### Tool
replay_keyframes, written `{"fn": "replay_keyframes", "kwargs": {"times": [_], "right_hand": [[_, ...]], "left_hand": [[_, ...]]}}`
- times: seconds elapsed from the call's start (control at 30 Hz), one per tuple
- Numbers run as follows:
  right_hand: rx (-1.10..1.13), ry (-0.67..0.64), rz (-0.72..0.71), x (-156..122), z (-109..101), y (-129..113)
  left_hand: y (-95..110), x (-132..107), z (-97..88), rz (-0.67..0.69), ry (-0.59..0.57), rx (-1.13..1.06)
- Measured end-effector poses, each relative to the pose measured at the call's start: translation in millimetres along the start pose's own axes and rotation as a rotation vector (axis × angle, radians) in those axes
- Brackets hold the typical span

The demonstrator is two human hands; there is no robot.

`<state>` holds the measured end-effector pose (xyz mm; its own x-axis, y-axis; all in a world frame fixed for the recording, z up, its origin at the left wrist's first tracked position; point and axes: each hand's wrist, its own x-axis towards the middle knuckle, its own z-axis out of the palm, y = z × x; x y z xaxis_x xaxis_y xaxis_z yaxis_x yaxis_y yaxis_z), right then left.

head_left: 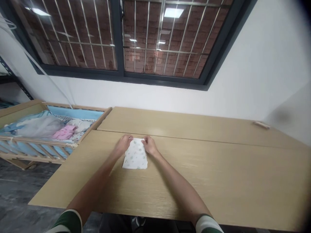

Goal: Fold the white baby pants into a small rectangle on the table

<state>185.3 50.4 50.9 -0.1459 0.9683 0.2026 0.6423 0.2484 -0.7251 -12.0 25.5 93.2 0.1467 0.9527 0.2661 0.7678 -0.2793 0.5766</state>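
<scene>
White cotton with small green prints, a folded cloth (135, 157) lies flat on the pale wood-grain counter (218, 168) in the head view, near the counter's left end and just in front of the seam between its two boards; it forms a neat upright rectangle, its near edge towards the person.

The left hand (124, 143) rests on the cloth's far left corner, knuckles up and fingers curled down over the edge; the right hand (150, 145) sits the same way on the far right corner; both touch the cloth, but whether they pinch the fabric or only press it down cannot be told from this angle. Both forearms stretch out over the counter, and green-and-white striped sleeves (209, 225) show at the bottom of the picture.

To the left of the counter, and touching its far corner, stands a wooden crib (99, 119) with blue lining; inside lie a pink garment (64, 132) and a heap of grey gauzy fabric (40, 127). A small wooden block (261, 125) sits far off at the counter's back right edge, well apart from the cloth; behind the counter rises a white wall (243, 71) with a dark-framed barred window (121, 38) facing brick.
</scene>
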Motion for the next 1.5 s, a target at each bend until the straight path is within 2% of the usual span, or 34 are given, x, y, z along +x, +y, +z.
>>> {"fn": "replay_keyframes", "kwargs": {"times": [0.1, 0.17, 0.23, 0.3, 0.37, 0.43, 0.5, 0.57, 0.67, 0.8, 1.0, 1.13, 1.23, 1.33, 1.43, 1.5], "right_hand": [[-0.032, -0.007, 0.013, 2, 6, 6], [-0.050, 0.000, 0.015, -2, 4, 4], [-0.079, 0.016, -0.033, -9, -4, -4], [-0.124, -0.002, -0.151, -20, -15, -18], [-0.164, -0.104, -0.327, -34, -24, -36], [-0.187, -0.281, -0.505, -50, -27, -53], [-0.195, -0.463, -0.657, -67, -22, -65], [-0.193, -0.594, -0.751, -79, -12, -68], [-0.211, -0.682, -0.757, -85, 6, -59], [-0.301, -0.680, -0.670, -66, 18, -41], [-0.428, -0.580, -0.533, -13, 12, -23], [-0.449, -0.542, -0.517, 3, 11, -17], [-0.458, -0.476, -0.537, 0, 12, -16], [-0.472, -0.342, -0.546, -13, 9, -19], [-0.465, -0.233, -0.528, -31, -1, -22], [-0.421, -0.229, -0.510, -47, -11, -22]], "left_hand": [[1, -1, 7.0, -0.022, 0.017, 0.048], [8, -16, 8.8, -0.033, 0.056, 0.083], [20, -44, 11.6, -0.003, 0.103, 0.134], [34, -83, 17.8, 0.088, 0.148, 0.225], [47, -124, 28.1, 0.138, 0.164, 0.336], [53, -159, 40.8, 0.139, 0.157, 0.444], [53, -182, 53.0, 0.136, 0.140, 0.519], [50, -194, 62.1, 0.155, 0.137, 0.556], [47, -197, 67.6, 0.150, 0.151, 0.559], [52, -194, 65.9, 0.109, 0.171, 0.564], [49, -194, 65.5, 0.135, 0.191, 0.600], [47, -194, 65.6, 0.140, 0.172, 0.599], [47, -192, 64.2, 0.144, 0.164, 0.593], [45, -188, 60.5, 0.149, 0.150, 0.566], [35, -181, 52.7, 0.156, 0.120, 0.499], [24, -174, 45.5, 0.167, 0.077, 0.423]]}}
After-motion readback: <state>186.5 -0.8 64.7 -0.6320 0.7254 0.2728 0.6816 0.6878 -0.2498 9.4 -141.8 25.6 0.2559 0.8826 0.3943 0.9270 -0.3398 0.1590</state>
